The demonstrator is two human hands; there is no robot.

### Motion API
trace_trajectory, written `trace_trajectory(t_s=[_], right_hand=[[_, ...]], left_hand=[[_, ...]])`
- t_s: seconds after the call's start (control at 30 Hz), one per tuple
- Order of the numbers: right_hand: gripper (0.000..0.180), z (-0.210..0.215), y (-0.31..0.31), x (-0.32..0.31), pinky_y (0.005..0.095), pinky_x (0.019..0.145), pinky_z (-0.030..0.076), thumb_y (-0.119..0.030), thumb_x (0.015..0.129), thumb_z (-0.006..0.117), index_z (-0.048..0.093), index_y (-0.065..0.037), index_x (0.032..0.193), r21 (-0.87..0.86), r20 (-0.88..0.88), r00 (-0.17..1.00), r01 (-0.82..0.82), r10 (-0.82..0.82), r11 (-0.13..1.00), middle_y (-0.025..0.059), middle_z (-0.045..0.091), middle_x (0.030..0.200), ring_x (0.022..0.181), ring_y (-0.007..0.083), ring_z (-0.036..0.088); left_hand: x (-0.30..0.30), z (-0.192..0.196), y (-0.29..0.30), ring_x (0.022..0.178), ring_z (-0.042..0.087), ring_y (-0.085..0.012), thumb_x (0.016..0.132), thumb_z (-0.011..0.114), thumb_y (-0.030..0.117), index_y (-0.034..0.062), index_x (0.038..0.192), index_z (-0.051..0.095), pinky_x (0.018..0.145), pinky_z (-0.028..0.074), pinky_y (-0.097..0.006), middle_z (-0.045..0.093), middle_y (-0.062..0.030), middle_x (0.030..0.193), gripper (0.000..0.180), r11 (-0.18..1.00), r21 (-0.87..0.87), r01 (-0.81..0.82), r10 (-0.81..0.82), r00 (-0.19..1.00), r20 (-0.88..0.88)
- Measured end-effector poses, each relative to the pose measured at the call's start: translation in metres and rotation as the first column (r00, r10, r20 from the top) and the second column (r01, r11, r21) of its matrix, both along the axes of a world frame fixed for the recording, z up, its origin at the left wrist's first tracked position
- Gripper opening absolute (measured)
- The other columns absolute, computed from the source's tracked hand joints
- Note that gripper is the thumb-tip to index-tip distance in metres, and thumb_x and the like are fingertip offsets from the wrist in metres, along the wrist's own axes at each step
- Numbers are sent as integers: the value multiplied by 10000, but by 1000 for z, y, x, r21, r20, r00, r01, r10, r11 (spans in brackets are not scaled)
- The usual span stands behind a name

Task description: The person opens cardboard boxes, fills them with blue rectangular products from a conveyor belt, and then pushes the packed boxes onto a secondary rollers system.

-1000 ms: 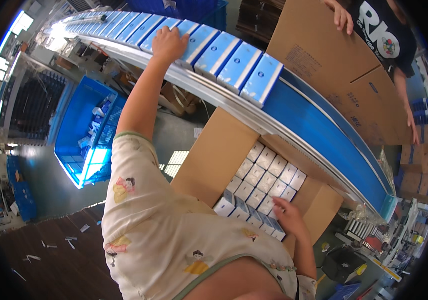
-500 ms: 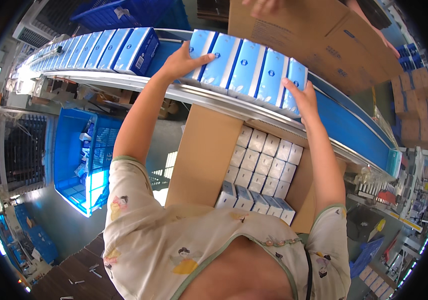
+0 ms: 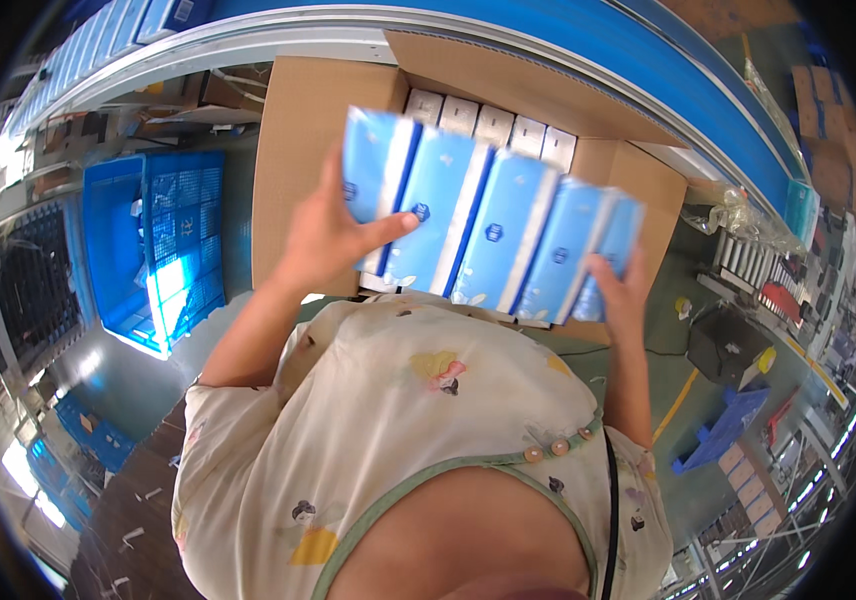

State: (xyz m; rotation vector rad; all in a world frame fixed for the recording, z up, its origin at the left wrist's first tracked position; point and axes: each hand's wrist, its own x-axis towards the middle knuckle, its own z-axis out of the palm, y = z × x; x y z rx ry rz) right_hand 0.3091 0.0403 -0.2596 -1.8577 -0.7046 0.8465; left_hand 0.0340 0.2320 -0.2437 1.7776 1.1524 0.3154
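Note:
A row of several blue-and-white tissue packs (image 3: 491, 228) is pressed together between my two hands, held above an open cardboard box (image 3: 320, 130). My left hand (image 3: 333, 225) clamps the left end of the row, its thumb lying across the pack faces. At the right end, my right hand (image 3: 624, 290) grips with the thumb on the front and the fingers round the side. White-topped packs (image 3: 494, 125) show inside the box behind the held row. The held row hides the rest of the box's contents.
A blue conveyor (image 3: 688, 80) with a metal rail runs along the far side, bearing more packs (image 3: 108, 35) at far left. A blue plastic crate (image 3: 183, 225) stands left of the box. Stacked cartons (image 3: 838, 150) are at far right.
My hands have lifted the row of packs off the conveyor and brought it toward me, over the box. The view has tilted down, and the large cardboard sheet beyond the conveyor is mostly out of view.

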Motion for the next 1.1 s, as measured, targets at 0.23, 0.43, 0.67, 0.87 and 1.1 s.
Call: trace_trajectory(t_s=[0.23,0.43,0.67,0.87,1.1], right_hand=[[454,-131,58,31,406,726,473,-435,799,484,652,-14,826,-844,141,498,-391,856,367,212,622,871,795,329,607],[561,-200,91,50,368,888,397,-499,863,351,597,-25,1036,-662,134,523,-585,841,469,202,576,1062,1014,323,544],[562,-154,77,-16,331,902,392,-566,841,376,559,-134,1150,-502,21,558,-712,830,491,151,580,1091,1047,300,526],[555,-138,80,-16,338,889,400,-535,843,407,572,-73,1102,-574,5,561,-677,828,462,169,577,1080,1036,310,526],[253,-105,62,-21,388,914,374,-188,871,454,585,-10,994,-314,488,540,-624,686,715,203,579,1004,1002,356,509]], left_hand=[[81,-153,14,864,618,-264,902,325,449,84,908,646,660,488,-407,637,-74,958,486,512,-114,851,-567,235,-789],[86,-165,18,1019,526,-340,842,198,635,54,1025,620,868,379,-474,569,-155,1087,740,811,-311,496,-562,513,-649],[67,-145,-3,978,562,-277,866,312,528,132,881,660,798,444,-403,617,-108,994,528,805,-135,577,-547,636,-545],[18,-22,122,960,553,-215,847,543,299,55,972,621,832,425,-335,606,-115,1013,285,980,149,130,-178,909,376],[-91,-5,300,1249,309,-332,883,422,371,-26,1223,419,1034,217,-413,385,-196,1308,523,459,888,-29,547,797,-256]])
